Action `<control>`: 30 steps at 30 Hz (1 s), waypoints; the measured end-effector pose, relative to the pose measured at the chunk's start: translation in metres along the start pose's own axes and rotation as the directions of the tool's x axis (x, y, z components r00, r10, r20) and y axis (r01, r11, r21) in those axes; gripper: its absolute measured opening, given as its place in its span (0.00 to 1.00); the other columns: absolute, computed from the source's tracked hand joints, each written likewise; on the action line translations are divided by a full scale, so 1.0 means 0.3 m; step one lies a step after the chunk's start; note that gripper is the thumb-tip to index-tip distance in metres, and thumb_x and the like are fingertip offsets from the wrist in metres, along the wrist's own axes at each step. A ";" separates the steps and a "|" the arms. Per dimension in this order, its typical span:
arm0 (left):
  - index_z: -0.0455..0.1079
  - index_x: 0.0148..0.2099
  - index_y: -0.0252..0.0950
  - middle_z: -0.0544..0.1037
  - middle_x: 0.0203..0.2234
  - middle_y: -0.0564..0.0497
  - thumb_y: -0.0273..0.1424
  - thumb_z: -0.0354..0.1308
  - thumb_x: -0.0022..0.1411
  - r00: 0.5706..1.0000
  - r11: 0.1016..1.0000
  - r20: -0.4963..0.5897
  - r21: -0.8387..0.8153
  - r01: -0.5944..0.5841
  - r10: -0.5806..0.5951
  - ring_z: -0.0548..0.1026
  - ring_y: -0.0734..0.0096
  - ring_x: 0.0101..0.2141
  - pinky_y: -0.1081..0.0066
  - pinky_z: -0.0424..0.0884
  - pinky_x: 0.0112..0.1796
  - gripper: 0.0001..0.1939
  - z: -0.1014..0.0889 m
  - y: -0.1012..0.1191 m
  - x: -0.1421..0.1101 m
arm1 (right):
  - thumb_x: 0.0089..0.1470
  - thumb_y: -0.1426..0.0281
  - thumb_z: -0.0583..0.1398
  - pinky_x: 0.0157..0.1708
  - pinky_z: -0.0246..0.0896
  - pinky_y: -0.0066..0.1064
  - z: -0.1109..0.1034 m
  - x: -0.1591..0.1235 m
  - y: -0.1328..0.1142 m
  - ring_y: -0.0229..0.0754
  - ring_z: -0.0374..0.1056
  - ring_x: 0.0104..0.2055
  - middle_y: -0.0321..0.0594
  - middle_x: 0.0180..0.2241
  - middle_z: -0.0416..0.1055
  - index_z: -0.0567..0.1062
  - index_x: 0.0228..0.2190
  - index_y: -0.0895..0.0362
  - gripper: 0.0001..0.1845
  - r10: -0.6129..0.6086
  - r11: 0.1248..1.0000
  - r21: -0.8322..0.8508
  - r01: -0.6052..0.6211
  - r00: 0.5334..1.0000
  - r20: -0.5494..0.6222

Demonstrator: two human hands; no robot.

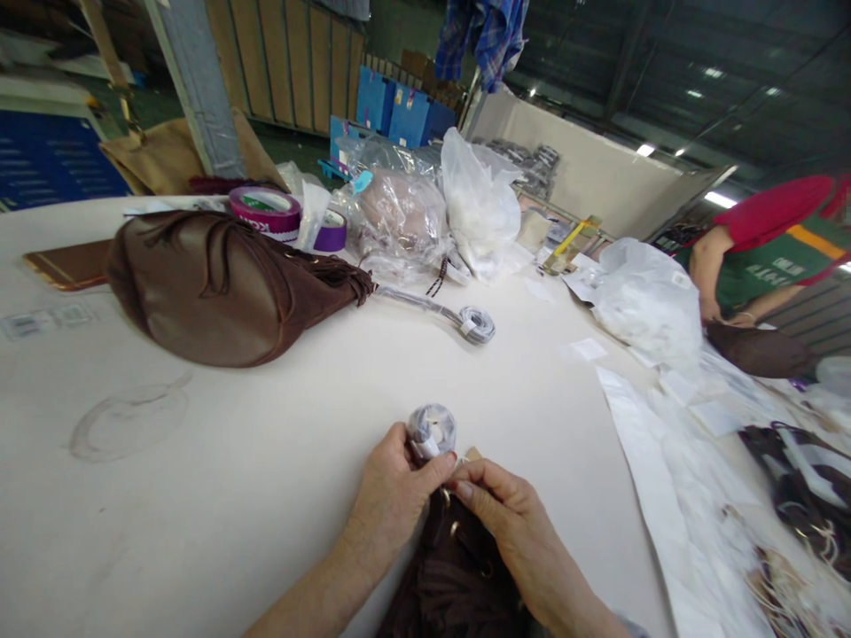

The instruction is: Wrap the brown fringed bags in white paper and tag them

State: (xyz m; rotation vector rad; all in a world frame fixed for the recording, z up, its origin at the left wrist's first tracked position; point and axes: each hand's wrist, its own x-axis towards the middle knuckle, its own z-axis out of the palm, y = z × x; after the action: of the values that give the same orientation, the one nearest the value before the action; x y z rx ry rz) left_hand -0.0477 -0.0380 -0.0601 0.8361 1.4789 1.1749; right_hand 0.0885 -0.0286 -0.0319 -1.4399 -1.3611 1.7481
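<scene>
My left hand (392,496) is closed around a rolled grey-and-white strap (432,430), thumb pressed against its white label. My right hand (509,523) pinches at the same spot, fingertips meeting the left thumb beside a small tan tag (473,454). Both hands rest on a dark brown suede bag (452,576) lying at the near edge of the white table (279,461). What the right fingers pinch is too small to name.
A larger brown fringed bag (219,288) lies at the left, with purple tape rolls (266,211) behind it. Another rolled strap (475,323) sits mid-table. Plastic bags (479,204) pile at the back. A person in a red and green top (771,257) works at the right amid paper sheets (665,496).
</scene>
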 end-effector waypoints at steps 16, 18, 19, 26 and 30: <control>0.63 0.32 0.35 0.70 0.20 0.55 0.41 0.59 0.46 1.000 1.000 -0.001 -0.021 0.008 -0.008 0.63 0.76 0.19 0.76 0.58 0.20 0.15 0.001 0.004 0.001 | 0.54 0.64 0.56 0.31 0.53 0.26 -0.018 0.012 0.002 0.35 0.57 0.31 0.34 0.28 0.62 0.66 0.30 0.56 0.08 -0.251 0.946 -0.177 0.272 0.959 0.134; 0.63 0.32 0.35 0.70 0.21 0.54 0.41 0.58 0.46 1.000 1.000 0.003 -0.023 0.009 -0.009 0.63 0.75 0.19 0.76 0.58 0.20 0.15 0.003 0.003 0.001 | 0.54 0.64 0.57 0.30 0.53 0.25 -0.020 0.016 0.006 0.35 0.57 0.30 0.33 0.28 0.62 0.66 0.30 0.56 0.08 -0.221 0.966 -0.108 0.237 0.965 0.141; 0.63 0.32 0.36 0.70 0.21 0.54 0.40 0.58 0.47 1.000 1.000 0.004 -0.025 0.010 -0.010 0.63 0.75 0.19 0.76 0.58 0.20 0.15 0.003 0.003 0.001 | 0.53 0.64 0.57 0.30 0.52 0.25 -0.021 0.018 0.008 0.34 0.56 0.30 0.33 0.28 0.62 0.65 0.30 0.56 0.09 -0.202 0.975 -0.067 0.213 0.969 0.144; 0.65 0.33 0.35 0.72 0.23 0.53 0.39 0.60 0.45 1.000 0.999 -0.021 -0.029 -0.023 0.023 0.68 0.71 0.23 0.74 0.62 0.24 0.14 0.003 -0.005 0.004 | 0.50 0.61 0.60 0.30 0.53 0.26 -0.016 0.026 0.017 0.35 0.58 0.30 0.34 0.27 0.63 0.66 0.30 0.57 0.13 -0.147 0.989 -0.005 0.148 0.983 0.113; 0.65 0.34 0.35 0.73 0.25 0.51 0.39 0.59 0.46 1.000 1.000 -0.003 -0.009 -0.028 0.028 0.70 0.68 0.27 0.72 0.65 0.27 0.15 0.004 -0.010 0.009 | 0.48 0.59 0.61 0.29 0.54 0.25 -0.008 0.029 0.019 0.34 0.59 0.28 0.33 0.26 0.65 0.67 0.29 0.57 0.14 -0.129 0.992 -0.007 0.130 0.990 0.064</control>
State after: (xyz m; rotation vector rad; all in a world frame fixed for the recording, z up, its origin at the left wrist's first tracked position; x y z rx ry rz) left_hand -0.0471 -0.0361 -0.0638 0.8519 1.4670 1.2036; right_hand 0.0891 -0.0224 -0.0406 -1.2814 -1.4648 1.7186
